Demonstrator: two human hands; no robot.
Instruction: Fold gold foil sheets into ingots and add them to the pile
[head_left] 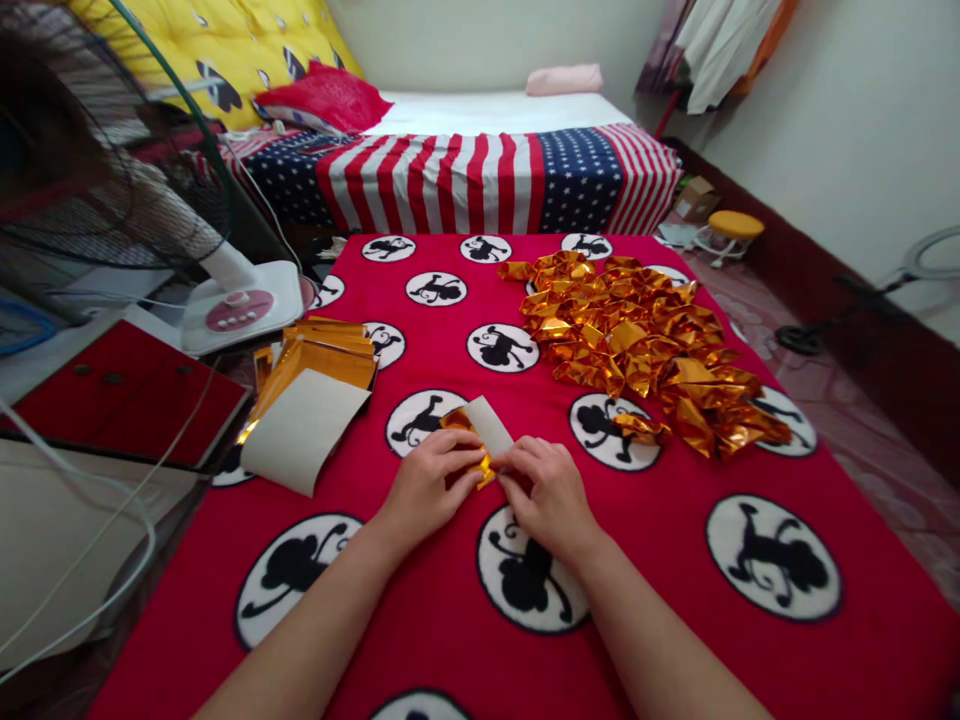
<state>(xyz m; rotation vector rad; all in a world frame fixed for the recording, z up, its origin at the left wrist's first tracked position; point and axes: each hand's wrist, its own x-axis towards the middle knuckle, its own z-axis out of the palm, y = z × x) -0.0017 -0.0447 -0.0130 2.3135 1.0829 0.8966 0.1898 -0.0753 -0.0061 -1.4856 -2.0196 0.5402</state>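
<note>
A small sheet of gold foil paper (pixel 480 430), white on its back, lies partly folded on the red blanket (pixel 675 560). My left hand (pixel 427 482) pinches its left edge with the fingers closed. My right hand (pixel 541 490) presses and pinches the right side of the same sheet. Both hands meet at the fold near the middle of the blanket. A pile of several folded gold foil pieces (pixel 637 340) lies beyond my right hand. A stack of unfolded gold sheets (pixel 315 400), the top one white side up, sits to the left of my left hand.
The blanket has black monkey figures in white circles. A standing fan (pixel 225 300) and a red board (pixel 120 390) are at the left. A bed with a flag-patterned sheet (pixel 480 175) lies ahead. A yellow stool (pixel 731 228) stands at the right by the wall.
</note>
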